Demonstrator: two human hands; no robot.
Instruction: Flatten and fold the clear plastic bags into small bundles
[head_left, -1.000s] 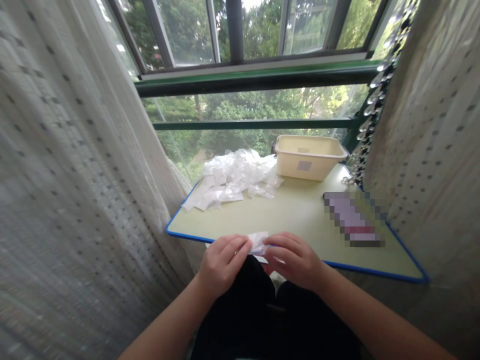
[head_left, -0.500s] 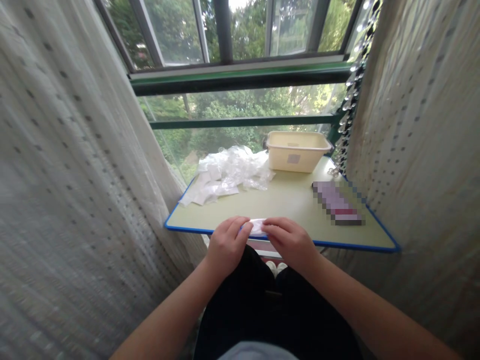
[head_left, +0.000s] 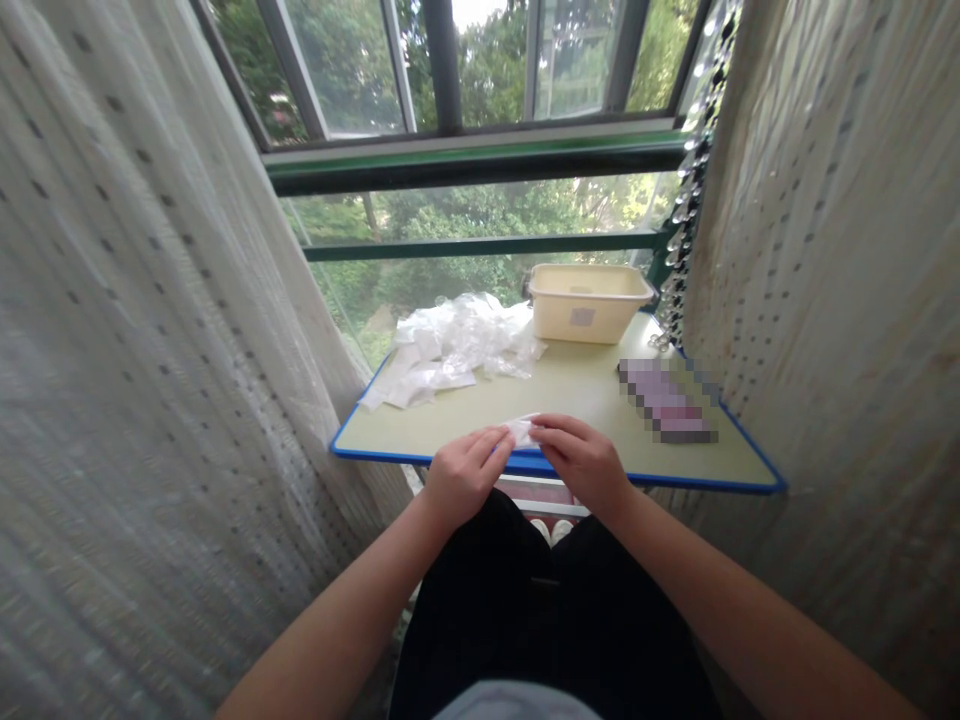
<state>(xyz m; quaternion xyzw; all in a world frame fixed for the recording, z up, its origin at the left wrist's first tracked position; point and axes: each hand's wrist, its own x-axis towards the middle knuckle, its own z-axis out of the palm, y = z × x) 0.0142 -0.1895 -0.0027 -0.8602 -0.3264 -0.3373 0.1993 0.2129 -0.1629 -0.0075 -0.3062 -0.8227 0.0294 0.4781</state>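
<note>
A small folded white plastic bag (head_left: 523, 434) is stretched between my hands at the front edge of the table (head_left: 585, 385). My left hand (head_left: 466, 474) pinches its left end, fingers closed over it. At the other end, the fingertips and thumb of my right hand (head_left: 586, 458) grip the bag. My fingers cover both of its ends, so only the middle shows. Behind my left hand, a loose heap of clear and whitish plastic bags (head_left: 472, 340) lies on the table's back left.
A cream plastic tub (head_left: 577, 318) stands at the back right, beside the heap. A pixelated flat object (head_left: 664, 400) lies on the right side. Curtains (head_left: 187, 400) hang on both sides, and a green window rail (head_left: 480, 170) runs behind the table.
Both hands have moved slightly away from me over the table edge with the bag. Its right end is now raised and tilted, with my right hand higher than before.
</note>
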